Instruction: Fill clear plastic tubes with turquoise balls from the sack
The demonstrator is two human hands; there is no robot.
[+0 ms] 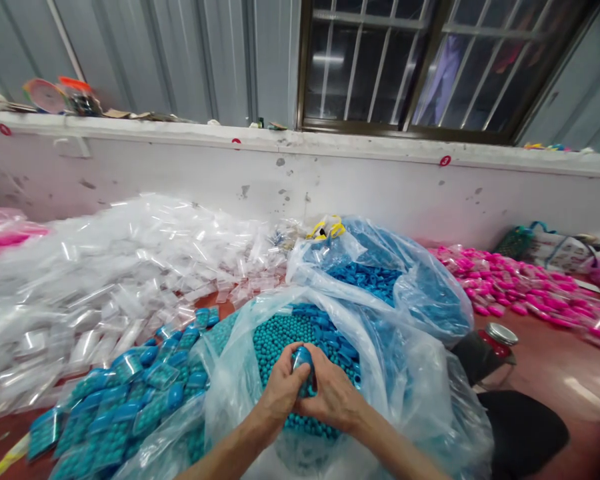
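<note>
My left hand (281, 387) and my right hand (333, 393) are closed around one small container with a rounded blue top (301, 357). Its lower part is mostly hidden by my fingers. Both hands are above an open clear plastic bag (235, 373). Inside the bag lie small round teal beads (283, 340), with blue plastic pieces (333, 340) along the right side. To the left are piled several small clear containers (125, 417) with teal beads inside and blue parts.
Many clear empty containers (130, 267) are heaped on the left. Behind the bag stands another plastic bag (430, 300) of blue pieces (365, 280). Pink pieces (535, 287) and a silver-lidded jar (500, 335) are at the right. A white wall (190, 167) bounds the far side.
</note>
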